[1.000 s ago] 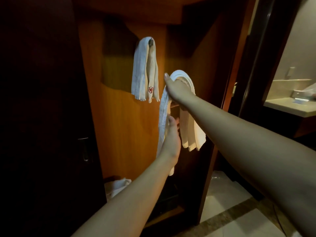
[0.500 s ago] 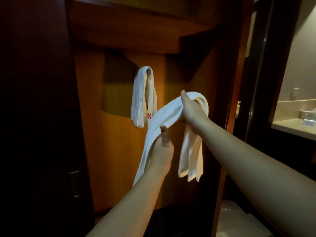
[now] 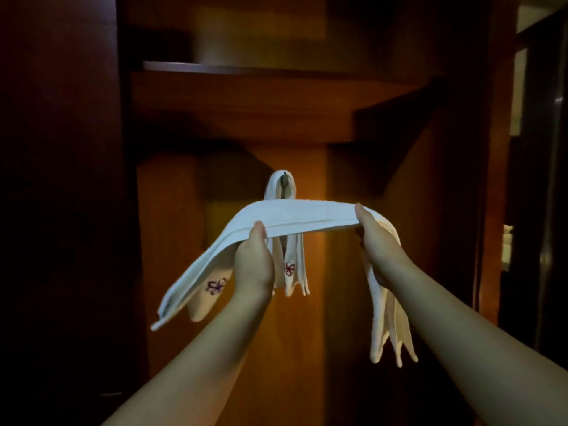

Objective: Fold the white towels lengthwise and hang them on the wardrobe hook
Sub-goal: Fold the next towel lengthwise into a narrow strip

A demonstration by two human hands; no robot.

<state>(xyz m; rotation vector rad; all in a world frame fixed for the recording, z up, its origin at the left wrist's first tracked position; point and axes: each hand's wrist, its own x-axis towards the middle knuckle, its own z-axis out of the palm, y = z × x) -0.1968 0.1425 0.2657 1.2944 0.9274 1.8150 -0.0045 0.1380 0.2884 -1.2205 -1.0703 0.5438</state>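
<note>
- The folded white towel (image 3: 295,215) is held flat and stretched out between two hands, right in front of the wardrobe's back wall (image 3: 172,256).
- The left hand (image 3: 254,265) grips it from below with the thumb on top. Its fingers curl under the cloth.
- The right hand (image 3: 373,238) grips the other side the same way — thumb up, fingers tucked under.
- Both ends hang down past the hands, and the left end shows a small red flower mark. I think the middle is kept tight so it can drop over the hook.
- Behind it, a second white towel (image 3: 281,187) already hangs on the wardrobe hook (image 3: 285,174), with a red flower near its bottom edge.
- So one towel looks done and this one looks next.
- A wooden shelf (image 3: 246,87) runs across the top of the wardrobe — the wood is orange-brown.
- The room is dim, with dark panels at the left and right edges.
</note>
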